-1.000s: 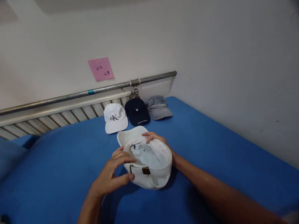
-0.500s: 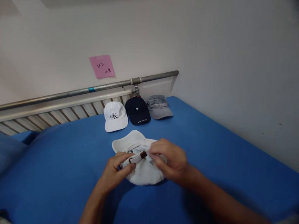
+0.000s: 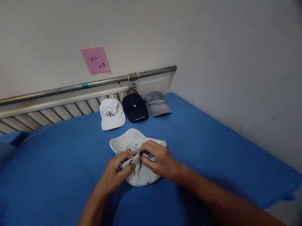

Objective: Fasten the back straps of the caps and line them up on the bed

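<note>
A white cap (image 3: 129, 142) lies upside down on the blue mattress (image 3: 63, 162), its brim pointing away from me. My left hand (image 3: 117, 173) pinches the cap's back strap from the left, fingers closed on it. My right hand (image 3: 159, 161) grips the same strap from the right, fingers curled over it and touching the left hand's fingertips. Most of the cap's inside is hidden under both hands.
Three caps sit in a row at the head of the mattress: a white cap with a black logo (image 3: 111, 114), a navy cap (image 3: 135, 108) and a grey cap (image 3: 156, 103). Behind them run a metal rail (image 3: 92, 84) and a slatted frame. A pink note (image 3: 95, 60) hangs on the wall.
My right hand moved from the cap's far rim onto the back strap, next to my left hand. The cap's crown has been pressed flatter.
</note>
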